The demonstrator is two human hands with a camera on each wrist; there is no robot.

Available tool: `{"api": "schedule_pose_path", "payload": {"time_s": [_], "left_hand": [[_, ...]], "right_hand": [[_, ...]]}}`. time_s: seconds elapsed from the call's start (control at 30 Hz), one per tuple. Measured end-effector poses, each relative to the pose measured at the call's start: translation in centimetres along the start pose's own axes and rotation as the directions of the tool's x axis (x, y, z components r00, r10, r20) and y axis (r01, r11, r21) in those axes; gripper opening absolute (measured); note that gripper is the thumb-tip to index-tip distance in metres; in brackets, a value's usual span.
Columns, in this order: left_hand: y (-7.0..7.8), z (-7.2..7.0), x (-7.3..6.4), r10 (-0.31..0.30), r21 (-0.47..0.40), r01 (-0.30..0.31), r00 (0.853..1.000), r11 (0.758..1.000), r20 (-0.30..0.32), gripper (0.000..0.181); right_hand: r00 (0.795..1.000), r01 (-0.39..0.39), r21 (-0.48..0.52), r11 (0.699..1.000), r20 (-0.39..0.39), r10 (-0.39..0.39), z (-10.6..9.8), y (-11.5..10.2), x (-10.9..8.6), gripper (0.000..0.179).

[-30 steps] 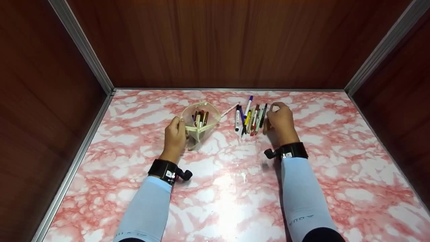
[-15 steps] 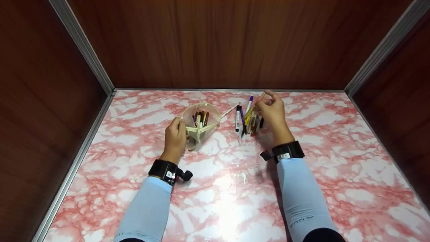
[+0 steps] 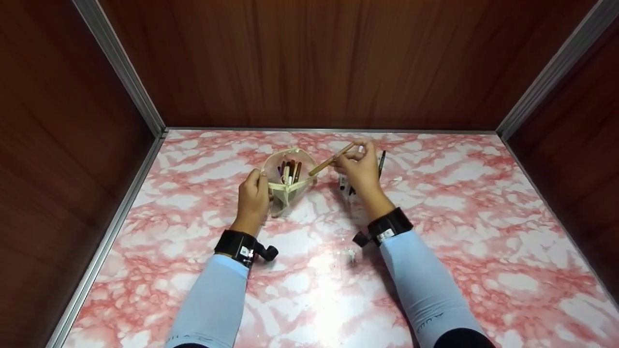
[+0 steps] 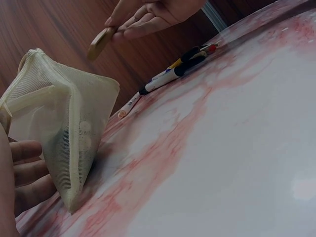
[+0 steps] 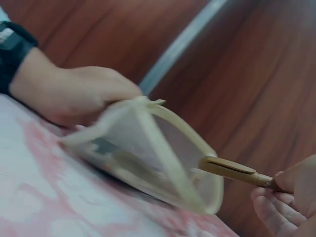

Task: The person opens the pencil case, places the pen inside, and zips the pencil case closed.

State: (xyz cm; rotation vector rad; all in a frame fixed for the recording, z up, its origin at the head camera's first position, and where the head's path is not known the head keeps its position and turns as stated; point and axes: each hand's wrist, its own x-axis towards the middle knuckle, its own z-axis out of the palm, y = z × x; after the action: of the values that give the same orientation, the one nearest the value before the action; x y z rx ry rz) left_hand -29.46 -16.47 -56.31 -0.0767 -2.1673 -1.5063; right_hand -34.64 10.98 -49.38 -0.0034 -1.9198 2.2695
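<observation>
A cream mesh pouch (image 3: 284,195) stands with its mouth spread, and several pens and markers (image 3: 290,171) lie inside. My left hand (image 3: 254,198) grips the pouch by its left edge; in the left wrist view its fingers curl behind the mesh (image 4: 96,106). Between the thumb and fingers of my right hand (image 3: 361,171) is a tan, wood-like pen (image 3: 329,160), pinched at its far end. The pen's clip shows in the right wrist view, where its capped end (image 5: 222,168) overlaps the pouch opening. Whether it touches the rim I cannot tell.
Loose pens lie right of the pouch, partly hidden under my right hand: a white marker with black ends (image 4: 163,80), a pale pencil-like stick (image 4: 131,103) and a black pen (image 3: 382,162). Wood-grain panels (image 3: 309,63) enclose the marbled red-and-white tabletop (image 3: 290,270).
My right hand has picked up the tan pen from the right side of the pile and carried it left to the pouch mouth. My left hand and the pouch have stayed nearly still.
</observation>
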Motion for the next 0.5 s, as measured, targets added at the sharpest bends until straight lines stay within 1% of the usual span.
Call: {"api": "schedule_pose_path", "payload": {"time_s": [0.13, 0.27, 0.33, 0.43, 0.5], "left_hand": [[0.1, 0.0, 0.0, -0.006, -0.007, 0.006, 1.0, 1.0, 0.011, 0.03], [0.1, 0.0, 0.0, 0.003, 0.001, -0.003, 1.0, 1.0, 0.023, 0.03], [0.0, 0.0, 0.0, 0.01, 0.011, -0.01, 1.0, 1.0, 0.021, 0.03], [0.0, 0.0, 0.0, 0.024, 0.018, -0.025, 1.0, 1.0, 0.016, 0.03], [0.0, 0.0, 0.0, 0.027, 0.01, -0.027, 1.0, 1.0, 0.011, 0.03]], "right_hand": [[0.999, 0.043, -0.051, 0.998, -0.007, -0.043, 1.3, 0.7, -1.0, 0.052], [0.998, 0.062, -0.045, 0.997, 0.002, -0.062, 2.1, 1.3, -1.8, 0.053], [0.998, 0.057, -0.052, 0.997, 0.02, -0.056, 2.5, 1.6, -2.0, 0.051], [0.998, 0.048, -0.121, 0.991, 0.052, -0.042, 3.0, 1.9, -2.5, 0.046], [0.996, 0.036, -0.167, 0.985, 0.09, -0.021, 3.4, 2.0, -2.8, 0.041]]}}
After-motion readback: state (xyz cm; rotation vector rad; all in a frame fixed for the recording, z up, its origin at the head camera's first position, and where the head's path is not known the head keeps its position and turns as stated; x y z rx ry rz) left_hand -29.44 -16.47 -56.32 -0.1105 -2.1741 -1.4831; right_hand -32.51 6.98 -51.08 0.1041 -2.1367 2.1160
